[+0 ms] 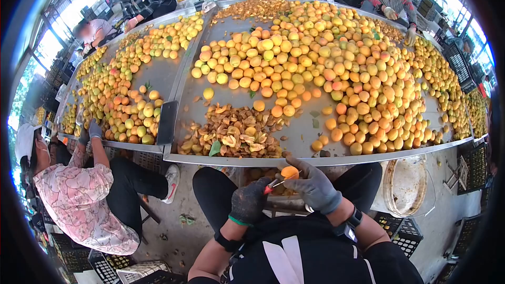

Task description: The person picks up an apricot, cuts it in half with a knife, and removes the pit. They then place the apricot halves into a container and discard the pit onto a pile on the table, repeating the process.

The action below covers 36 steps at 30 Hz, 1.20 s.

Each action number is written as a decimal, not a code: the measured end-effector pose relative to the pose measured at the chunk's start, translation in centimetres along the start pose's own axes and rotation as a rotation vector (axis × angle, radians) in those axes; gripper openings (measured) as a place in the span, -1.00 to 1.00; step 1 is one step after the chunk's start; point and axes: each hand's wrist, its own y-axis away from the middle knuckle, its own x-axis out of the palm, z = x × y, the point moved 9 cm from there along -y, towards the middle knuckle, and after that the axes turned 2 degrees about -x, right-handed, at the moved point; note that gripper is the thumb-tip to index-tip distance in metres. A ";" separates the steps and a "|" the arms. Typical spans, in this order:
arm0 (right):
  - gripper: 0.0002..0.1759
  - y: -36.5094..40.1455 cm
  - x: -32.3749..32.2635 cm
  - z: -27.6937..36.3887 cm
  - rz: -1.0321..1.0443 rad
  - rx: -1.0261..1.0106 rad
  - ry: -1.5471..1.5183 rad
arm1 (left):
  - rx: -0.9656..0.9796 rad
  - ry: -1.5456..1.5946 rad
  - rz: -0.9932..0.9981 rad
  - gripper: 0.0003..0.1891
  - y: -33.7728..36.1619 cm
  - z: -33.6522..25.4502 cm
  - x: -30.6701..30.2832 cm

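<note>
My left hand, in a dark glove with a green cuff, is closed round the red handle of a small knife. Its thin blade points right, toward an orange apricot. The apricot sits at the fingertips of my right hand, which wears a grey glove and is closed on it. Both hands are close together over my lap, just below the table's front edge. Beyond them on the metal table lie a pile of split, brownish fruit pieces and a large heap of whole apricots.
A black phone lies on the table's divider. A co-worker in a pink patterned shirt sits at the left; others sit along the far side. A whitish bucket and black crates stand at the right. A crate is under the table edge.
</note>
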 end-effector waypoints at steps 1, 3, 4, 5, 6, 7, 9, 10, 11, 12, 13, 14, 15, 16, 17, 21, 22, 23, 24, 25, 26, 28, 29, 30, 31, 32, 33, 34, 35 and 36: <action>-0.31 0.0 0.0 -0.1 0.011 -0.009 -0.001 | -0.001 0.000 0.000 -0.70 -0.1 0.0 -0.3; -0.37 0.0 -0.1 -0.3 0.010 -0.025 -0.057 | 0.039 -0.056 -0.036 -0.70 -0.3 -0.6 -1.1; -0.43 0.0 -0.1 -0.3 0.007 -0.042 -0.113 | 0.041 -0.055 -0.035 -0.70 -0.3 -0.5 -1.1; -0.43 0.1 -0.1 -0.2 0.006 -0.043 -0.113 | 0.041 -0.079 -0.026 -0.69 -0.4 -0.3 -0.9; -0.47 0.1 0.0 -0.1 0.006 -0.041 -0.110 | 0.041 -0.104 -0.017 -0.69 -0.5 -0.2 -0.7; -0.51 0.1 0.1 0.0 0.007 -0.038 -0.108 | 0.040 -0.103 -0.017 -0.69 -0.5 -0.2 -0.7; -0.52 0.1 0.2 0.0 0.009 -0.017 -0.128 | 0.058 -0.059 -0.075 -0.70 -0.5 -0.4 -1.1; -0.54 0.2 0.2 -0.1 0.010 0.003 -0.148 | 0.058 -0.058 -0.075 -0.70 -0.5 -0.3 -0.9; -0.54 0.1 -0.1 -0.3 0.010 0.003 -0.148 | 0.052 -0.044 -0.077 -0.71 -0.4 -0.1 -0.7; -0.54 -0.1 -0.6 -0.7 -0.013 0.006 -0.169 | 0.046 -0.030 -0.079 -0.72 -0.4 0.1 -0.5; -0.54 -0.2 -1.0 -0.9 -0.036 0.009 -0.191 | 0.046 -0.030 -0.079 -0.72 -0.2 0.2 -0.3; -0.54 -0.2 -1.1 -0.9 -0.036 0.010 -0.191 | 0.028 -0.018 -0.078 -0.73 0.0 0.4 0.0; -0.54 -0.2 -1.1 -1.0 -0.045 0.023 -0.186 | 0.009 -0.006 -0.075 -0.74 0.1 0.5 0.1; -0.53 -0.2 -1.2 -1.1 -0.054 0.035 -0.183 | 0.009 -0.005 -0.073 -0.74 0.1 0.4 0.1; -0.53 -0.2 -1.2 -1.2 -0.054 0.035 -0.183 | -0.015 -0.017 -0.034 -0.74 0.2 0.5 0.4; -0.49 -0.2 -0.9 -1.4 -0.001 0.029 -0.055 | -0.007 0.032 -0.030 -0.73 0.4 0.5 0.5; -0.47 -0.2 -0.5 -1.3 0.029 0.019 -0.003 | -0.008 0.032 -0.031 -0.73 0.5 0.5 0.6; -0.47 -0.1 -0.5 -1.3 0.029 0.020 -0.004 | 0.016 0.039 -0.052 -0.73 0.6 0.3 0.5; -0.46 -0.1 -0.4 -1.3 0.041 0.025 0.025 | 0.038 0.046 -0.074 -0.73 0.7 0.0 0.4; -0.45 0.0 -0.2 -1.4 0.053 0.029 0.055 | 0.038 0.046 -0.073 -0.73 0.8 0.1 0.5; -0.45 0.0 -0.2 -1.3 0.052 0.029 0.055 | 0.042 0.030 -0.077 -0.74 0.8 0.2 0.5; -0.46 0.2 -0.3 -1.1 0.034 0.000 0.086 | 0.046 0.016 -0.080 -0.75 0.6 0.0 0.3; -0.46 0.2 -0.4 -1.1 0.034 0.001 0.087 | 0.029 -0.025 -0.054 -0.76 0.4 0.0 0.4; -0.48 0.2 -0.3 -1.2 0.044 0.003 0.071 | 0.010 -0.067 -0.030 -0.77 0.3 0.1 0.5; -0.49 0.3 -0.2 -1.3 0.053 0.005 0.055 | 0.008 -0.067 -0.030 -0.77 0.4 0.3 0.6; -0.49 0.3 -0.2 -1.3 0.053 0.006 0.055 | 0.013 -0.077 -0.040 -0.77 0.4 0.5 0.8; -0.49 0.3 -0.2 -1.4 0.036 0.026 -0.037 | 0.017 -0.087 -0.050 -0.78 0.3 0.5 0.9; -0.49 0.3 -0.3 -1.5 0.019 0.047 -0.129 | 0.018 -0.086 -0.048 -0.78 0.4 0.5 1.0; -0.49 0.4 -0.3 -1.6 0.018 0.047 -0.129 | 0.035 -0.097 -0.062 -0.78 0.4 0.3 0.8; -0.52 0.4 -0.5 -1.7 0.000 0.055 -0.181 | 0.052 -0.108 -0.077 -0.78 0.4 0.2 0.7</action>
